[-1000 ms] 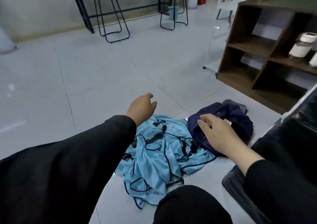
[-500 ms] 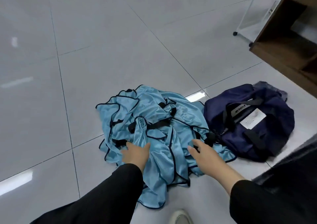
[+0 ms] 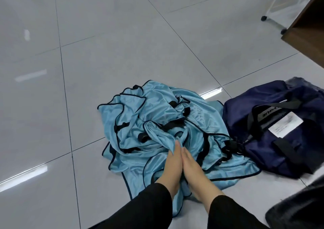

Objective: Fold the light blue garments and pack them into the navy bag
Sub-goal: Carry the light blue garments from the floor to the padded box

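The two hands have come together since before. The left hand [image 3: 172, 165] and right hand [image 3: 194, 174] now touch side by side on the blue clothes [image 3: 154, 123], fingers straight and flat. The clothes lie in a heap on the floor [image 3: 122, 44], touching the navy bag [image 3: 273, 141].

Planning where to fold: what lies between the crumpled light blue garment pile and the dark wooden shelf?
In the head view, bare grey floor tiles separate the light blue garment pile from the wooden shelf.
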